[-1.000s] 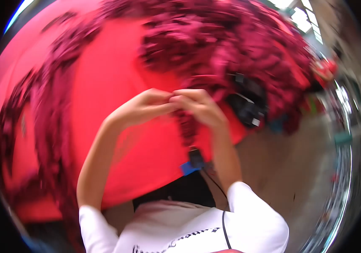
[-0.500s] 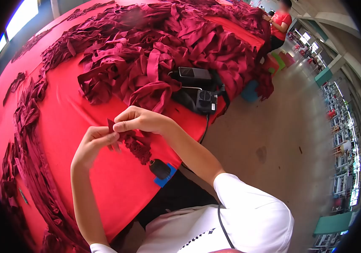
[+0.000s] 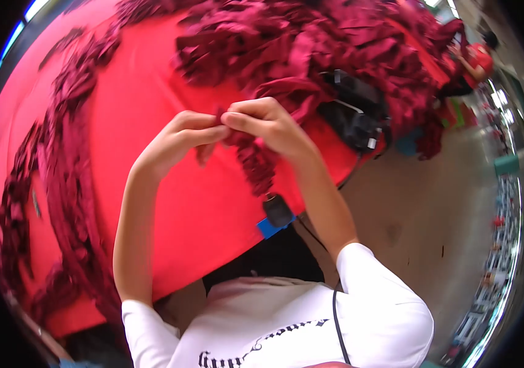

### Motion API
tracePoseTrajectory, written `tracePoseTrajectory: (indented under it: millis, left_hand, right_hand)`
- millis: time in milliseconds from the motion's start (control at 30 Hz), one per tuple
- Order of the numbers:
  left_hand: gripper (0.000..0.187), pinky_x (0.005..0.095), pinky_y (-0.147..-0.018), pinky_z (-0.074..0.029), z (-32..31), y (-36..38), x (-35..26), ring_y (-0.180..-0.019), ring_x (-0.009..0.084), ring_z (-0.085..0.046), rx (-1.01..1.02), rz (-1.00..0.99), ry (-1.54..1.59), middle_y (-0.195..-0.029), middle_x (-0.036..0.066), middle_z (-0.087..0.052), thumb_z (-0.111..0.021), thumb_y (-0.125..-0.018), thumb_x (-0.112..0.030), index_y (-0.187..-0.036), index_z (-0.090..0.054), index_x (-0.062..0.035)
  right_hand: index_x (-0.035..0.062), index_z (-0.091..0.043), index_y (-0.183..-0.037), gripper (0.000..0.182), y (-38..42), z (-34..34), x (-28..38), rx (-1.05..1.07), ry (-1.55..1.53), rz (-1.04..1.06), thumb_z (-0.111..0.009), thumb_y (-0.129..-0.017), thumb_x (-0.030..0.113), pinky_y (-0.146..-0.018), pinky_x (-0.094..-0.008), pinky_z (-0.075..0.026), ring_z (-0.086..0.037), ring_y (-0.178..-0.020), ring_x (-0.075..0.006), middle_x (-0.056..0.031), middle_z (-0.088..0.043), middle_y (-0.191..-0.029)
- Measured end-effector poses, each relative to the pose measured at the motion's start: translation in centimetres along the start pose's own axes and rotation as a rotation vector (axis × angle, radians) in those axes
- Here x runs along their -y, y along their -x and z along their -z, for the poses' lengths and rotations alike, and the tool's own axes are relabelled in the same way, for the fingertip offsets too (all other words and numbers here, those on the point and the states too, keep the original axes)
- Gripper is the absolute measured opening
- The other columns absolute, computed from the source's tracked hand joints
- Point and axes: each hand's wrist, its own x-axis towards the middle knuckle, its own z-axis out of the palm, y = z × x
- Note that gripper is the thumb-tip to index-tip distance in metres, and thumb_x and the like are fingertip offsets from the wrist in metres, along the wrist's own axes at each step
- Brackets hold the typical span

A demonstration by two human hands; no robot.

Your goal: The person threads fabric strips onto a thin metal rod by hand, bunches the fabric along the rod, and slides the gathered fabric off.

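Note:
Both hands meet over the red-covered table, fingertips pinched together on a small piece of maroon fabric. My left hand grips it from the left, thumb against fingers. From the other side, my right hand pinches it between thumb and forefinger. Below the right hand a ruffled, gathered maroon strip hangs toward a black rounded object at the table edge. Under that object lies a flat blue piece.
A big heap of maroon fabric strips covers the far side, with black devices and a cable at its edge. More strips run along the left. A person in red stands at the far right.
The view has tilted and shifted. Both hands are farther from the black object, and the gathered strip between reaches longer. Less of the fabric's pointed corner shows above the fingertips.

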Motion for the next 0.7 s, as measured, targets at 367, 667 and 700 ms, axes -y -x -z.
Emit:
tracePoseTrajectory:
  millis: [367,667,700]
  left_hand:
    - [0.033,0.0221,-0.053,-0.045,-0.2,0.0,0.9,-0.054,0.0091,-0.060,0.134,0.019,0.106,-0.061,0.001,-0.061,-0.060,-0.099,-0.032,-0.090,-0.068,-0.0003]
    - [0.030,0.0220,-0.054,-0.047,-1.1,-0.4,0.6,-0.060,0.0072,-0.062,-0.118,-0.138,0.110,-0.065,0.000,-0.062,-0.059,-0.100,-0.031,-0.093,-0.068,-0.0034]
    - [0.030,0.0220,-0.054,-0.047,-1.2,-0.4,0.5,-0.060,0.0072,-0.062,-0.124,-0.138,0.109,-0.065,0.000,-0.062,-0.059,-0.100,-0.031,-0.093,-0.068,-0.0034]
  right_hand:
    - [0.0016,-0.061,-0.078,0.027,0.7,0.0,0.5,0.047,-0.049,-0.008,-0.060,-0.099,0.018,-0.058,-0.0208,-0.030,-0.038,-0.067,-0.0007,0.0082,-0.045,-0.071]
    - [0.0062,-0.061,-0.080,0.023,-0.1,-1.3,-0.3,-0.290,-0.167,0.058,-0.057,-0.101,0.017,-0.055,-0.0187,-0.031,-0.040,-0.063,0.0016,0.0097,-0.048,-0.070]
    - [0.0062,-0.061,-0.080,0.023,0.1,-1.4,-0.2,-0.284,-0.168,0.059,-0.057,-0.101,0.017,-0.055,-0.0187,-0.031,-0.040,-0.063,0.0016,0.0097,-0.048,-0.070]
